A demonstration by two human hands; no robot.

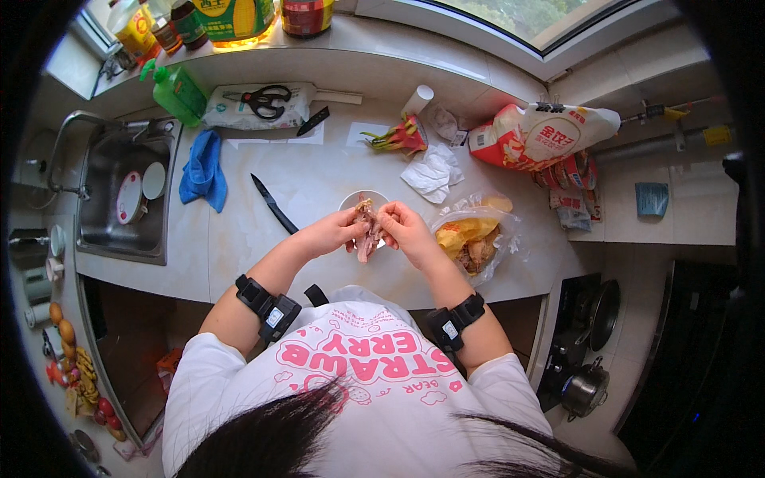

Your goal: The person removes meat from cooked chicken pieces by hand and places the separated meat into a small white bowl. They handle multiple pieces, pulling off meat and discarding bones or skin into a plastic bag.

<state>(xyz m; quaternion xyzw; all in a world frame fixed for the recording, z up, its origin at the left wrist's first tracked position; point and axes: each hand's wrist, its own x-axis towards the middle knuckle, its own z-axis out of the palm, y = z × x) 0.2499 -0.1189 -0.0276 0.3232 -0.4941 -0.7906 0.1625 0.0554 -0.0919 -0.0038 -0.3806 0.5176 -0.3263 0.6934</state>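
Note:
My left hand point(336, 232) and my right hand point(404, 228) both grip a piece of cooked meat point(366, 234), probably poultry with bone, between their fingertips. They hold it over a white bowl point(352, 198), mostly hidden beneath the hands; its contents are hard to see. To the left of the bowl a black knife point(273, 203) lies on the counter, its handle end near my left wrist. On the right, close to my right hand, an open plastic bag point(508, 230) with a yellow inner wrapper point(459, 232) holds more browned meat point(480, 251).
Behind the bowl lie crumpled white tissue point(431, 172), a dragon fruit point(408, 135) and a red-and-white flour bag point(544, 137). A blue cloth point(204, 170) is beside the sink point(122, 239). Scissors point(267, 102) rest on a wipes pack point(230, 116), with a black blade point(313, 121) nearby.

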